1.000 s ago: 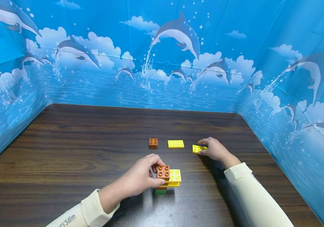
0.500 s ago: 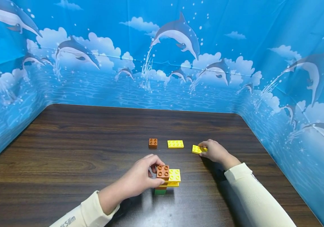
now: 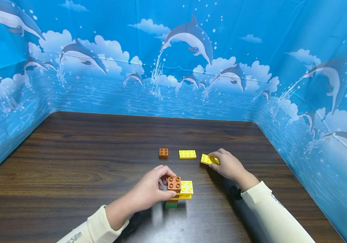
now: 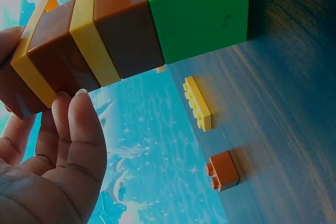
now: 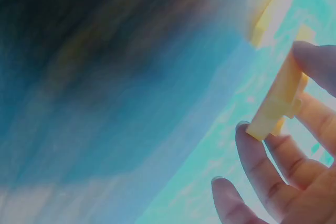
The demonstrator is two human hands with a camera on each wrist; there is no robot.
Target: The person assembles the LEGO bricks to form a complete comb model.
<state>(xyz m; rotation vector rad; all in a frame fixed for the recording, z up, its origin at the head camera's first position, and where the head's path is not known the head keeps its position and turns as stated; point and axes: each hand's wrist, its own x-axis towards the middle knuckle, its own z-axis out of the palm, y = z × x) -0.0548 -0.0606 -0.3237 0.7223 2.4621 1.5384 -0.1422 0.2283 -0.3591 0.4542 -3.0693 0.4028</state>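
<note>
My left hand grips the upper part of a block tower, thumb on the near side. An orange-brown brick tops it. Below, the left wrist view shows thin yellow plates alternating with brown bricks above a green base block on the table. The yellow plates jut out to the right of the tower. Farther right, my right hand pinches a flat yellow toy brick between thumb and fingers, its studs toward the palm in the right wrist view.
Behind the tower, a loose orange-brown brick and a second flat yellow brick lie on the dark wood table. A blue dolphin-print curtain rises along the table's back and sides.
My right hand has closed its pinch on the yellow brick and shifted it slightly left, turning it a little. My left hand keeps its hold on the tower.
</note>
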